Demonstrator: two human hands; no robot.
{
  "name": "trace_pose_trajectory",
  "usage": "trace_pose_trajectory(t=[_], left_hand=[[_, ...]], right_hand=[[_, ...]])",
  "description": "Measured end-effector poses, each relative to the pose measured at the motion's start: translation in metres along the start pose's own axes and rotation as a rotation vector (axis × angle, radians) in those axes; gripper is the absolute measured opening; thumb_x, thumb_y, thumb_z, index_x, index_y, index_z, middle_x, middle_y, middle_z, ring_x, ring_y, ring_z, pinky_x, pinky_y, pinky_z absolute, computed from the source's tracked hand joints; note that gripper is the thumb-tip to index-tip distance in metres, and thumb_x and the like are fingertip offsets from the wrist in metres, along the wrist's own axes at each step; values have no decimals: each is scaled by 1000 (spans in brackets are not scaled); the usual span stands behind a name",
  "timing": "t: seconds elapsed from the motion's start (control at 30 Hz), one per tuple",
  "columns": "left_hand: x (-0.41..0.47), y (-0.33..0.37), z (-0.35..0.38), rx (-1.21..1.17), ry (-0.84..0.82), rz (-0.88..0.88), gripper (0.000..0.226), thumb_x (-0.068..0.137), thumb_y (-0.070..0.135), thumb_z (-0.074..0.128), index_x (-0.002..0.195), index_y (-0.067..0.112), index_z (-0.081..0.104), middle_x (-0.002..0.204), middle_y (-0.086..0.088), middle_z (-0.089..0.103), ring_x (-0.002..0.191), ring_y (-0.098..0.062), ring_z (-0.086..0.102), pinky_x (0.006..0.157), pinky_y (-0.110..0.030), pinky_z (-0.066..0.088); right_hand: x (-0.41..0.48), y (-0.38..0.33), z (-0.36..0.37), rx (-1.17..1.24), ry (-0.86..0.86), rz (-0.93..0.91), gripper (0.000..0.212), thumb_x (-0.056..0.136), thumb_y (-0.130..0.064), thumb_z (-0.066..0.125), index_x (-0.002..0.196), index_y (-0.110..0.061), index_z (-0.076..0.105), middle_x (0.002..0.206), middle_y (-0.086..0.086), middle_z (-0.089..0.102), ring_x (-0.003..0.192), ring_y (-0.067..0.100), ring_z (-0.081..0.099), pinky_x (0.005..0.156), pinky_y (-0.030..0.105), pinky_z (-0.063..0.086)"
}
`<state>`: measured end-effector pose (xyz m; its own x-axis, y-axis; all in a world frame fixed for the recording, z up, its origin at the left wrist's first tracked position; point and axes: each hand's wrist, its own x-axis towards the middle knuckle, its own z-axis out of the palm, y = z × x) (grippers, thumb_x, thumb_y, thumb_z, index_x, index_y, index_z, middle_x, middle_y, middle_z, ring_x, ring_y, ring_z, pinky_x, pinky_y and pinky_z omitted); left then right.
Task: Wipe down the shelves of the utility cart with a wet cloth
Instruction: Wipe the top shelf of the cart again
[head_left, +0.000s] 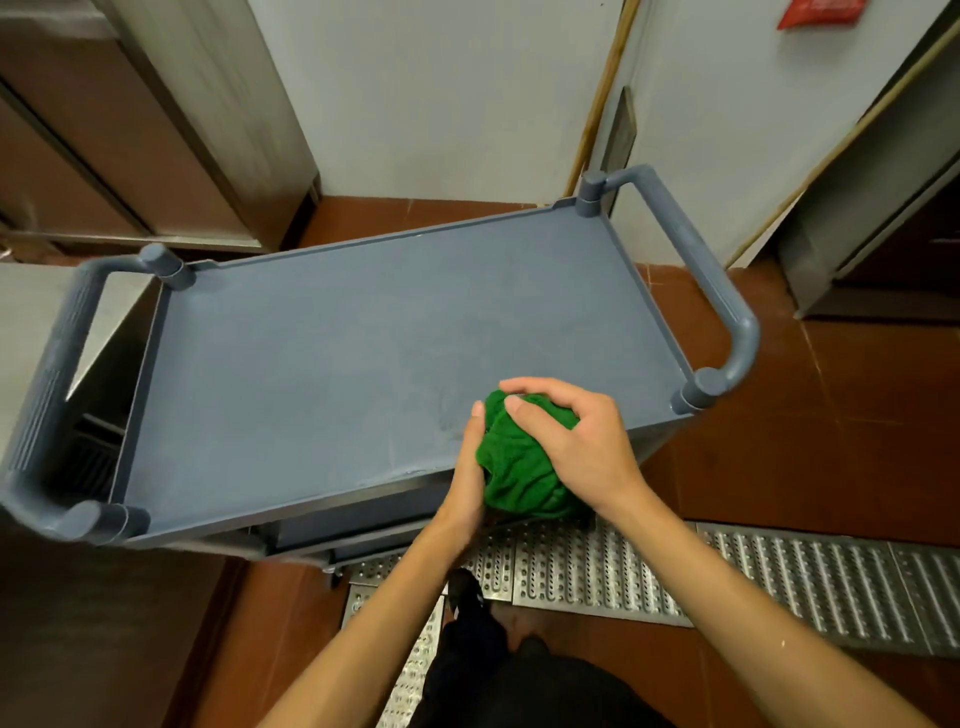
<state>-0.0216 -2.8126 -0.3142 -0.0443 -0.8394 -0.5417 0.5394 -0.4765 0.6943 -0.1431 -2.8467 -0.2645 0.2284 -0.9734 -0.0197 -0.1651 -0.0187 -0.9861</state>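
Observation:
A grey-blue utility cart stands before me, its bare top shelf filling the middle of the view. A bunched green cloth sits over the shelf's near right edge. My right hand curls over the top of the cloth and grips it. My left hand holds the cloth's left side, thumb up against it. Lower shelves show only as slivers under the near edge.
Cart handles stick out at the left and right. Stainless cabinets stand at the far left and far right. A metal drain grate runs across the red tiled floor by my feet. A white wall is behind the cart.

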Motion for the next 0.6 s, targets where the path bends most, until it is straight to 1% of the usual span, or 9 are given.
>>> trace_pose_trajectory(t=[0.07, 0.13, 0.2, 0.23, 0.3, 0.37, 0.47, 0.53, 0.6], left_hand=[[-13, -6, 3, -62, -37, -89, 62, 102, 59, 35, 115, 12, 73, 115, -16, 74, 103, -28, 73, 80, -40, 59], [-22, -12, -1, -92, -40, -131, 63, 100, 62, 39, 126, 12, 68, 125, -18, 69, 114, -31, 69, 91, -46, 56], [-30, -21, -5, -79, -43, -173, 65, 99, 63, 41, 134, 12, 63, 131, -19, 66, 121, -33, 64, 101, -50, 49], [-32, -28, -7, -60, -44, -201, 65, 99, 63, 42, 134, 13, 63, 131, -18, 66, 122, -33, 64, 102, -51, 48], [-31, -45, -17, -25, -32, -240, 62, 97, 62, 47, 126, 13, 70, 128, -19, 68, 118, -31, 67, 98, -47, 50], [-21, -60, -31, 14, -1, -228, 55, 89, 59, 57, 108, 13, 79, 117, -20, 72, 106, -28, 72, 86, -39, 56], [-2, -91, -53, 56, 33, -266, 49, 90, 49, 51, 88, 9, 81, 94, -18, 76, 81, -24, 75, 67, -31, 59], [10, -112, -73, 51, 64, -280, 48, 86, 46, 54, 85, 5, 77, 86, -19, 75, 70, -24, 75, 58, -29, 58], [22, -137, -94, 21, 124, -305, 52, 83, 49, 60, 95, 1, 76, 93, -23, 75, 76, -29, 75, 63, -33, 59]], right_hand=[[-13, 0, -2, 38, 9, 34, 14, 91, -19, 70, 103, -20, 77, 101, -10, 75, 100, 2, 68, 87, 19, 52], [-24, 3, -3, 55, 13, 71, 15, 92, -22, 69, 106, -21, 76, 104, -10, 74, 101, 1, 67, 88, 20, 52], [-35, 11, -5, 8, 9, 100, 16, 93, -28, 68, 108, -25, 73, 107, -14, 72, 104, -3, 64, 89, 16, 49], [-42, 16, -4, -44, 14, 117, 18, 92, -32, 68, 109, -27, 71, 108, -17, 71, 105, -6, 61, 89, 13, 46], [-60, 29, -2, -103, 43, 172, 23, 91, -36, 68, 114, -31, 67, 111, -20, 68, 107, -10, 57, 87, 9, 42], [-81, 45, 4, -73, 37, 217, 31, 89, -39, 69, 119, -33, 61, 112, -21, 67, 107, -9, 59, 88, 13, 43], [-109, 86, 15, -61, -53, 291, 63, 77, -59, 70, 132, -40, 48, 122, -19, 63, 113, -3, 59, 98, 24, 47], [-121, 118, 19, -80, -108, 323, 79, 70, -63, 73, 139, -44, 38, 128, -19, 60, 116, -4, 57, 101, 25, 47], [-130, 153, 27, -138, -125, 321, 83, 68, -59, 78, 138, -46, 35, 128, -20, 59, 117, -4, 56, 102, 28, 47]])
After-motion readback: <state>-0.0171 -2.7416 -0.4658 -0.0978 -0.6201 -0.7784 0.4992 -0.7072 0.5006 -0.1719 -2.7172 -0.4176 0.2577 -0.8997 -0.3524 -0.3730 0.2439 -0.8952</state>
